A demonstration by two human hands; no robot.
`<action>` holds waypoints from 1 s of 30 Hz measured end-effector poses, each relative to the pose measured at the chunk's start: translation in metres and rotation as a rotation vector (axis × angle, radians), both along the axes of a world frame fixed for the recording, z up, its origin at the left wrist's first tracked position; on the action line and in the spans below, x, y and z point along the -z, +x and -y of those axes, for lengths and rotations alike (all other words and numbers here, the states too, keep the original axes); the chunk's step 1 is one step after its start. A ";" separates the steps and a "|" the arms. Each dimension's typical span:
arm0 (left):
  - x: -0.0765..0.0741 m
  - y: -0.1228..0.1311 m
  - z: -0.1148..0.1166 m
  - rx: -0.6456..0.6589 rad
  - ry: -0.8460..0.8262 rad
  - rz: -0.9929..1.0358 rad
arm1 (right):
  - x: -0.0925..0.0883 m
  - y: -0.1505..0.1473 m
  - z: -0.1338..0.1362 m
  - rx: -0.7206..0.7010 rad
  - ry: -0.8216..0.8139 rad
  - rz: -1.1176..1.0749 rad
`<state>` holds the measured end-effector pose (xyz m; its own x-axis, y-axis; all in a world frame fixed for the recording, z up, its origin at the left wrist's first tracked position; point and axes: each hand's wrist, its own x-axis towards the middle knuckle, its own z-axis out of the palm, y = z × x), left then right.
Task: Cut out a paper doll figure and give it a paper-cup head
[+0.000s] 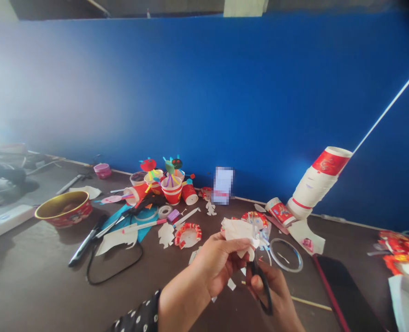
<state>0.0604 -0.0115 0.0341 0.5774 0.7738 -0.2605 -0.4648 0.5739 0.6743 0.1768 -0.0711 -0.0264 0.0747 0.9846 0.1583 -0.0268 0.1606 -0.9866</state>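
Your left hand (pixel 216 263) pinched a scrap of white paper (pixel 239 230), and your right hand (pixel 271 295) gripped black-handled scissors (pixel 262 288) with the blades up at the paper. The two hands were close together, not clearly touching. Just beyond them on the dark table (pixel 34 276) lay a red-and-white paper cup rim (pixel 256 219), with a clear plastic ring (pixel 285 256) to the right. Farther right, a stack of paper cups (pixel 320 182) tilted against the blue wall (pixel 204 92). Far left stood decorated red cups (pixel 172 190) and a gold-lined bowl (pixel 64 208).
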 end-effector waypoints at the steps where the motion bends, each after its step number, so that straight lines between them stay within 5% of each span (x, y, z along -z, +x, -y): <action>1: 0.000 0.000 0.000 -0.020 0.007 -0.005 | 0.000 0.001 0.000 -0.015 0.000 -0.003; 23: -0.009 -0.008 -0.009 -0.083 0.216 -0.109 | -0.009 0.002 0.000 -0.010 -0.089 0.096; 30: -0.014 -0.019 -0.019 0.016 0.294 -0.183 | -0.013 0.008 0.001 -0.088 -0.151 0.127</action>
<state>0.0411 0.0073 0.0482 0.5545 0.8222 -0.1282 -0.3134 0.3490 0.8832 0.1846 -0.0718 -0.0136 -0.0233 0.9997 0.0116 0.0920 0.0137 -0.9957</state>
